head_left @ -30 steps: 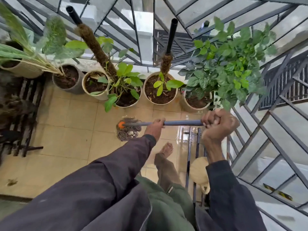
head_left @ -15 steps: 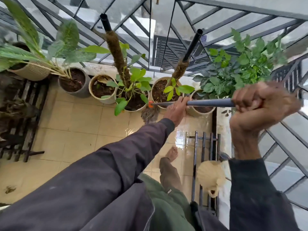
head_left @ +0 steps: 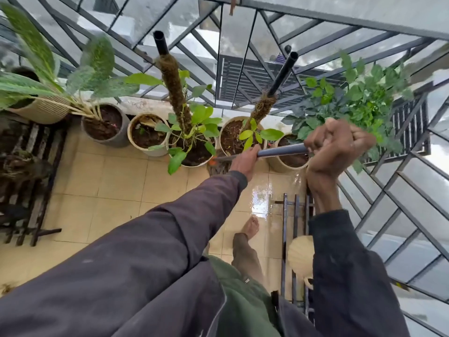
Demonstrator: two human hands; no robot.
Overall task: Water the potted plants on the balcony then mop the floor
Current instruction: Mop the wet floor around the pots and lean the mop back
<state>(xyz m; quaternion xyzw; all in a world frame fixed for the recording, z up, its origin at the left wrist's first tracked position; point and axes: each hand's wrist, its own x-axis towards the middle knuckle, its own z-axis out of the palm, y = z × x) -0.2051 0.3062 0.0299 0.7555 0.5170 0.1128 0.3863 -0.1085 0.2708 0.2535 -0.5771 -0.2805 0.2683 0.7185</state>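
Mopping step. Both hands, left (head_left: 245, 161) lower and right (head_left: 335, 147) at top, curl round mop handle (head_left: 281, 152). Mop head (head_left: 218, 167) on floor (head_left: 116, 181) against pots (head_left: 194, 164) (tiles nearby glisten). Next: draw it back over the dry tiles.

Grey-handled mop (head_left: 281, 152) slants down to wet beige tiles (head_left: 261, 195) beside the potted plants (head_left: 192, 132).

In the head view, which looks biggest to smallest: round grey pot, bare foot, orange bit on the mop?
1. Round grey pot
2. Bare foot
3. Orange bit on the mop
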